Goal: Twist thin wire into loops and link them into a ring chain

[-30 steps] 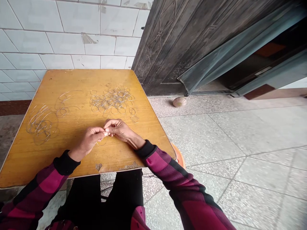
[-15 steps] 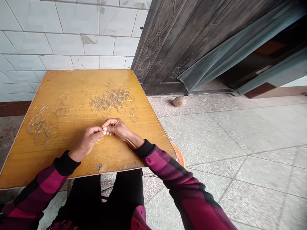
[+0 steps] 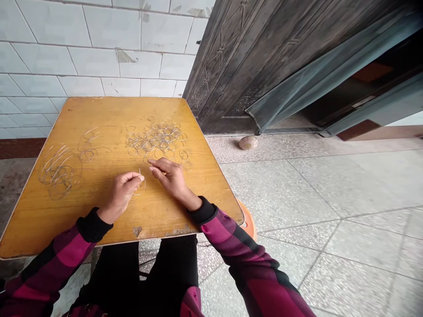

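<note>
Between the thumb and forefinger of my left hand (image 3: 123, 190) is a thin wire loop (image 3: 144, 188). One end of the wire sticks up above the fingertips, and the curve hangs below them. My right hand (image 3: 171, 176) is a short way to the right, with its forefinger stretched out and the thumb a little apart from it; I see nothing held there. Just beyond it lies a pile of small wire rings (image 3: 158, 138). Off to the left is a tangle of longer curved wires (image 3: 61, 174), with a few loose wires (image 3: 88, 149) between the two piles.
The wooden table (image 3: 109, 220) has a chipped front edge and stands against a white tiled wall (image 3: 89, 61). An orange stool (image 3: 249, 220) shows beside its right corner. On the floor to the right, a roundish object (image 3: 248, 142) lies near a dark carved door (image 3: 228, 66).
My hands have come apart: the right hand has let go and drawn back to the right, its fingers loosening. The left hand keeps the wire, whose end now shows upright. The view has shifted slightly.
</note>
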Action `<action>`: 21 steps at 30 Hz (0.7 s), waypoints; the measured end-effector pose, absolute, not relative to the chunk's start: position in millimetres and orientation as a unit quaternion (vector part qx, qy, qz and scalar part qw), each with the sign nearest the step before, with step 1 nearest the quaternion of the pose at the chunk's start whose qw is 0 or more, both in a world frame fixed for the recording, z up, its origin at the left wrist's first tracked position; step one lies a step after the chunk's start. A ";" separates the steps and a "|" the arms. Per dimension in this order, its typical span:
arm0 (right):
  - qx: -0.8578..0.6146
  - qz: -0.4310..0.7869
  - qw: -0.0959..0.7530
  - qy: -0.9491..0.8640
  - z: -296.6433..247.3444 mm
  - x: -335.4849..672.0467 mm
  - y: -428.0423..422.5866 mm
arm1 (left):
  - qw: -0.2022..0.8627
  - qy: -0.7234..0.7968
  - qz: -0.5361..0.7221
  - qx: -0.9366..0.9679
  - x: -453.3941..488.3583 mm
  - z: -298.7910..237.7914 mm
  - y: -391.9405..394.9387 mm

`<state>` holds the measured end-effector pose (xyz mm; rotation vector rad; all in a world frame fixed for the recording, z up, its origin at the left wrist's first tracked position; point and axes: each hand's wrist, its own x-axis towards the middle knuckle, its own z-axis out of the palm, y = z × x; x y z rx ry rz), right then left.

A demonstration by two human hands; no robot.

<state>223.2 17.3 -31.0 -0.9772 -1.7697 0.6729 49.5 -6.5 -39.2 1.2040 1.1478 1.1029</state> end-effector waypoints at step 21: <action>-0.384 0.222 0.461 -0.769 -28.4 223.1 15.3 | 0.569 0.471 0.488 0.465 53.8 -40.8 -4.9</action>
